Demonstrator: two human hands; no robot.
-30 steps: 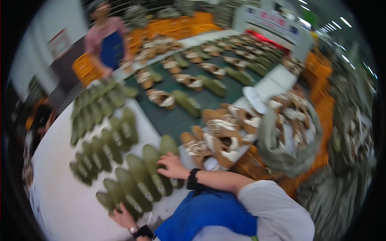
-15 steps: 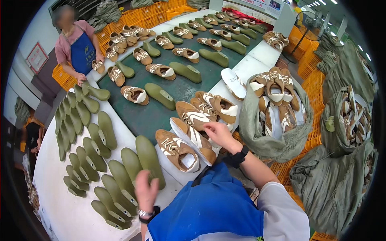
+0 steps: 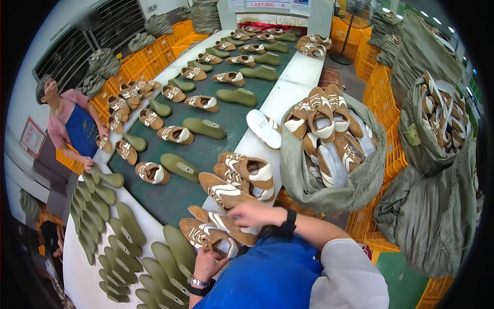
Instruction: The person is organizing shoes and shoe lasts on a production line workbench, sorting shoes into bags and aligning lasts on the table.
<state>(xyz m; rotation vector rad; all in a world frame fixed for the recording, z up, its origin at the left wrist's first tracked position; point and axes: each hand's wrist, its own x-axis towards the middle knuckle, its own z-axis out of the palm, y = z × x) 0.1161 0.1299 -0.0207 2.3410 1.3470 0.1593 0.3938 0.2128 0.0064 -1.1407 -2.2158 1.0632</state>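
At the near corner of a long worktable, a person in a blue apron (image 3: 272, 273) bent both bare hands over two brown shoes with white trim. The left hand (image 3: 208, 263), a metal watch (image 3: 199, 281) at its wrist, had its fingers curled against the side of the nearest shoe (image 3: 195, 232); whether they pinched it could not be told from where I stood. The right hand (image 3: 253, 212), fingers bent downward, lay over the neighboring shoe (image 3: 216, 219), which was tilted on its side; its grip, too, could not be made out. Both shoes sat on the table's pale edge, just right of a row of olive-green shoe lasts (image 3: 178, 247) on the white tabletop (image 3: 82, 280). Just beyond the right hand, more brown shoes (image 3: 247, 170) were bunched together. Across the dark green panel (image 3: 190, 198), shoes and lasts lay in rows, while a gray-green cloth sack (image 3: 334, 198), filled with shoes, stood to the right near a shoe turned white sole (image 3: 262, 129) up. Orange crates (image 3: 378, 105) lined that side. At the table's far left corner, a co-worker (image 3: 80, 129) in a pink shirt and blue apron stood with one hand near the lasts.
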